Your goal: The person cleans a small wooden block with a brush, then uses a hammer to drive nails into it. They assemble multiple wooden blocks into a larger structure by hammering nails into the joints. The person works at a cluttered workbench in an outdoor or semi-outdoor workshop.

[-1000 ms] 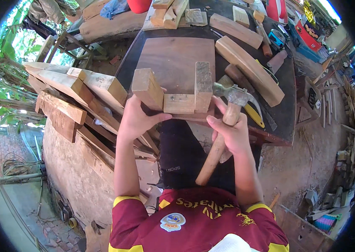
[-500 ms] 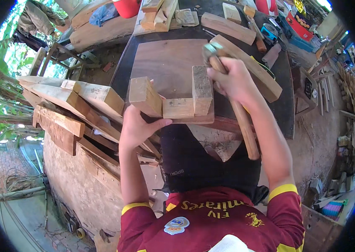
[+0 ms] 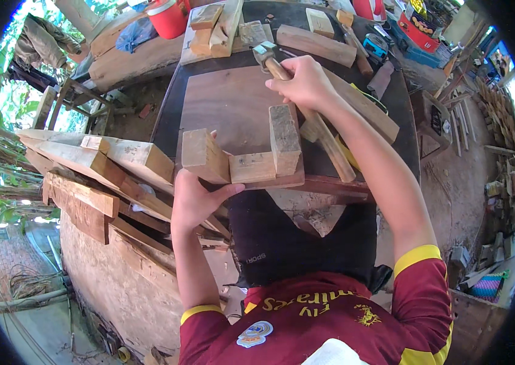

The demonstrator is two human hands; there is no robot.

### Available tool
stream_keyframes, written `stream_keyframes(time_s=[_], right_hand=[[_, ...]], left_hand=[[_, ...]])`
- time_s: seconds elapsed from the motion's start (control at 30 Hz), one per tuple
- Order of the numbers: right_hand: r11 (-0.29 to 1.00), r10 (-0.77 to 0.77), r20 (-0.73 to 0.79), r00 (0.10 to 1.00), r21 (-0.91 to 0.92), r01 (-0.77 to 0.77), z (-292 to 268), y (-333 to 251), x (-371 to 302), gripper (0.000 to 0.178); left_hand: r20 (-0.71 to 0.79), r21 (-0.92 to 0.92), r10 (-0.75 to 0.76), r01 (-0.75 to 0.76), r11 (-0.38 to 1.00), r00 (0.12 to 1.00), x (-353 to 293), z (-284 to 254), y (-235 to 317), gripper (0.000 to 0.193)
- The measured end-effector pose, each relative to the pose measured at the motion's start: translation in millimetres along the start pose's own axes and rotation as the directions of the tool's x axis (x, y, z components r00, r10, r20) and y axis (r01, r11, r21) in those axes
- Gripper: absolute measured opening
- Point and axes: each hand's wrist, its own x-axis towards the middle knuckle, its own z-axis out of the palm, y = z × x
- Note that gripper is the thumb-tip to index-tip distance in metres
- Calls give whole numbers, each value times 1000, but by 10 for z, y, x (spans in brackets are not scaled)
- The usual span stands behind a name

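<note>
My right hand (image 3: 306,82) grips the wooden handle of a hammer (image 3: 317,125), with its metal head raised over the far side of the dark workbench (image 3: 209,97). A U-shaped frame of three short wooden blocks (image 3: 251,155) stands at the bench's near edge. My left hand (image 3: 193,198) holds the left block of that frame from below, thumb pointing right. The hammer head is well above and behind the frame, apart from it.
Long planks (image 3: 105,161) are stacked to the left of the bench. More wood offcuts (image 3: 318,42) lie at the bench's far end, beside a red bucket (image 3: 169,17) and a red and blue box (image 3: 416,33). Scrap wood litters the dirt ground at right.
My right hand has swung the hammer up and away from the frame, from low near my lap to high over the bench. The left hand stays on the left block.
</note>
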Motion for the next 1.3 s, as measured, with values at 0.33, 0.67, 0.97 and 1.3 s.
stream_keyframes(time_s=[0.33, 0.67, 0.97, 1.3], right_hand=[[982, -134, -34, 990, 129, 137, -95, 235, -529, 45], [934, -328, -61, 943, -171, 314, -14, 133, -849, 48], [899, -438, 159, 885, 64, 433, -195, -32, -1299, 79], [928, -371, 57, 927, 63, 367, 21, 57, -1361, 72]], left_hand=[[-43, 39, 89, -88, 995, 995, 29, 14, -110, 95], [-48, 34, 77, -76, 997, 996, 31, 30, -35, 90], [-23, 13, 103, -103, 995, 994, 51, 32, -89, 90], [-65, -98, 42, -48, 994, 997, 40, 47, -56, 56]])
